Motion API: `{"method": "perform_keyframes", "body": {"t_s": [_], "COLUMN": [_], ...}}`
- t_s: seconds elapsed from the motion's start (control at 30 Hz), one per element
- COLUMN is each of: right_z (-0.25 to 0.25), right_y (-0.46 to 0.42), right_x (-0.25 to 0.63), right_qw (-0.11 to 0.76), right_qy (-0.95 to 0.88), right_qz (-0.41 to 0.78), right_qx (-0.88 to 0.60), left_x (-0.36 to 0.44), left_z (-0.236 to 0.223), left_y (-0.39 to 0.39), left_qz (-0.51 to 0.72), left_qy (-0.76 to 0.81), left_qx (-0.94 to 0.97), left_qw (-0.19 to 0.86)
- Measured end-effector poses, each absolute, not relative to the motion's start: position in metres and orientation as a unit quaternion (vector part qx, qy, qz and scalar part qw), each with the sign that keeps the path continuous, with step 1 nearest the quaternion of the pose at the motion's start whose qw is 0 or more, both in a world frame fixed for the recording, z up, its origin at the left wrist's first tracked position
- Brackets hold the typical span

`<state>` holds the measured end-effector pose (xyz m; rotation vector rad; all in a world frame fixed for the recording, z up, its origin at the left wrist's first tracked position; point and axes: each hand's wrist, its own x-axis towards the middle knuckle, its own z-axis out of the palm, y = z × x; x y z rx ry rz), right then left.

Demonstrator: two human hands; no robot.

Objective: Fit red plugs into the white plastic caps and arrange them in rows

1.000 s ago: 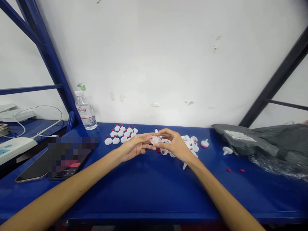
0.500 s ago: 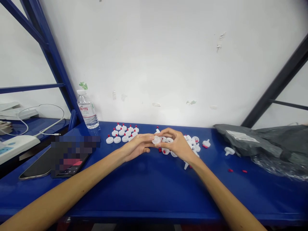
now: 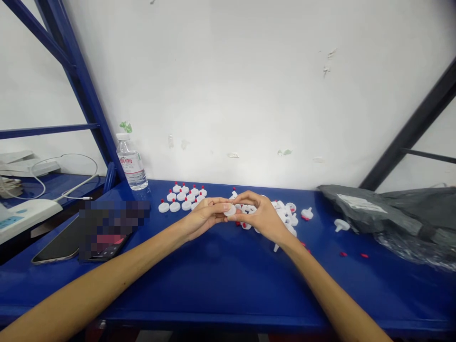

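A small white round nozzle cap [image 3: 230, 210] is held up over the table between my two hands. My left hand [image 3: 204, 216] pinches its left side with thumb and fingers. My right hand [image 3: 259, 213] grips it from the right, fingers curled over the top. Whether a red tip is on this cap cannot be seen. Behind my left hand stand several white caps [image 3: 174, 206] with red tips, spout up, in rows. Partly hidden by my right hand lies a loose heap of white nozzle caps [image 3: 290, 218] with red tips among them.
A water bottle [image 3: 131, 164] stands at the back left by the wall. Phones [image 3: 57, 242] lie on the left, beside a white power strip [image 3: 30, 213]. Loose red tips [image 3: 343, 254] and a white nozzle cap [image 3: 341, 224] lie right, near a dark plastic bag [image 3: 395, 213].
The held cap has turned, its flat round face now showing more, and my left fingers have closed in around it. The camera view has shifted slightly.
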<state>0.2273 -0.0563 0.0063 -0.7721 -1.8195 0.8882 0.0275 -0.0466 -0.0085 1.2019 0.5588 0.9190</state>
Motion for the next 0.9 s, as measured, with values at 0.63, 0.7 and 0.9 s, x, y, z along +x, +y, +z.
{"method": "perform_keyframes", "body": {"t_s": [0.63,0.7,0.9], "right_z": [0.021,0.02,0.022], "right_y": [-0.057,-0.057,-0.059], "right_x": [0.236,0.236,0.236], "right_qw": [0.545,0.54,0.537], "right_qy": [-0.666,-0.667,-0.656], "right_qz": [0.359,0.358,0.369], "right_qx": [-0.361,-0.367,-0.382], "left_x": [-0.033,-0.036,-0.043], "left_z": [0.046,0.044,0.026], "left_y": [0.057,0.076,0.107], "left_qz": [0.422,0.386,0.279], "left_qy": [0.55,0.574,0.608], "left_qx": [0.669,0.689,0.723], "left_qw": [0.268,0.218,0.172]}}
